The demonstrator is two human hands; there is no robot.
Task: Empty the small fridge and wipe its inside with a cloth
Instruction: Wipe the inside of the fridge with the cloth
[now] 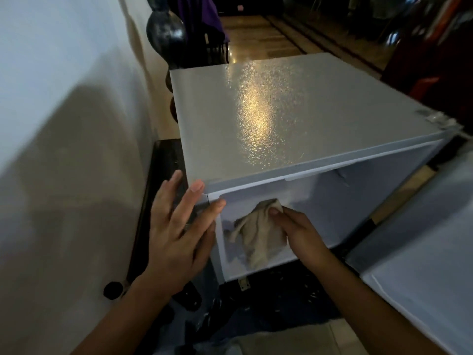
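Note:
The small grey fridge [281, 111] stands in the middle of the head view with its door swung open to the right. Its white inside looks bare as far as I can see. My left hand [179, 231] lies with straight fingers against the fridge's upper left front corner and left side. My right hand [299, 231] reaches into the opening and grips a crumpled beige cloth [258, 237], which is pressed against the inner left wall.
The open fridge door [419, 252] fills the lower right. A white wall [64, 124] runs close along the left. A dark mat [276, 303] lies under the fridge. Dark round furniture [166, 32] stands behind it, with wooden floor [256, 39] beyond.

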